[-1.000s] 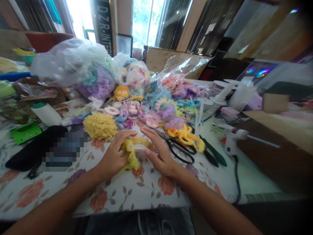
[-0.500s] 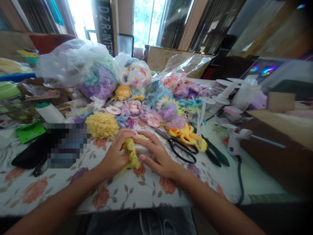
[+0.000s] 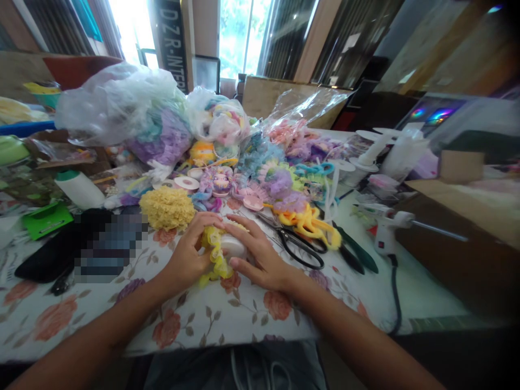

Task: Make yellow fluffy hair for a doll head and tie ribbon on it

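Note:
Yellow ruffled ribbon hangs between my two hands, next to a round white piece. My left hand curls its fingers round the ribbon from the left. From the other side my right hand wraps round the white piece, thumb below and fingers over the top. The fingertips of both hands nearly meet above them. Just up and left of my hands sits a fluffy yellow bundle. Black-handled scissors lie to the right of my right hand.
Bagged purple and teal frills and colourful trims are heaped behind. A phone, a green card and a thread cone lie left. Green-handled pliers, a glue gun and a cardboard box stand right.
The whole view has shifted slightly. More of the white piece and the yellow ruffle shows between my hands, which keep nearly the same hold.

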Action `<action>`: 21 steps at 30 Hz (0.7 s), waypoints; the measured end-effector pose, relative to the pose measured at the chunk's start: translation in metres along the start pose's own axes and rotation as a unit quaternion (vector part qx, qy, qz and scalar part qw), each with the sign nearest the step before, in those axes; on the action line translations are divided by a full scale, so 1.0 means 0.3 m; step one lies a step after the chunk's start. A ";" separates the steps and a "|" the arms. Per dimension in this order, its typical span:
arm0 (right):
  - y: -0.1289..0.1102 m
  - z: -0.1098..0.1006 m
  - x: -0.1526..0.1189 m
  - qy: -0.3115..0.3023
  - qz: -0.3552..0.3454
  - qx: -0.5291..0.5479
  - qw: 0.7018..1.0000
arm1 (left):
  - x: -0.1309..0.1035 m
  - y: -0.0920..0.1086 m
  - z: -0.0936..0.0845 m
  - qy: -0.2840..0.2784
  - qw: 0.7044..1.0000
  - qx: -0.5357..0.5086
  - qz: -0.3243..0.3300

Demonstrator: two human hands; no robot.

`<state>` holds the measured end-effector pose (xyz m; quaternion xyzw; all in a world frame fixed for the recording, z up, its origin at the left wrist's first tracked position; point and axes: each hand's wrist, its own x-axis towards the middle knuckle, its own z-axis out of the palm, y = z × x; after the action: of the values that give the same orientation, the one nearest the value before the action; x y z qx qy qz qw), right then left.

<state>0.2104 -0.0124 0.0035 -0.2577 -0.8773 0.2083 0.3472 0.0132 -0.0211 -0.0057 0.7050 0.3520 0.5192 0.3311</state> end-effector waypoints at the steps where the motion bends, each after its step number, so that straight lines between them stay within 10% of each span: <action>1: 0.000 0.001 0.000 0.004 0.002 0.010 1.000 | 0.000 -0.002 -0.001 -0.003 1.000 -0.001 -0.004; 9: -0.004 -0.019 0.007 -0.010 0.022 0.165 0.986 | -0.006 -0.010 -0.006 -0.008 0.996 -0.026 -0.087; 18: -0.023 -0.048 -0.007 -0.028 0.059 0.100 0.993 | 0.013 0.033 0.000 -0.040 0.975 -0.039 -0.216; 21: -0.007 -0.125 -0.076 0.087 0.118 0.030 0.989 | 0.013 0.037 -0.006 -0.022 0.977 0.047 -0.207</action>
<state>0.2509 -0.0206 0.0183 -0.3657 -0.8009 0.2507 0.4024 0.0142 -0.0235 0.0059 0.6430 0.5069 0.4070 0.4049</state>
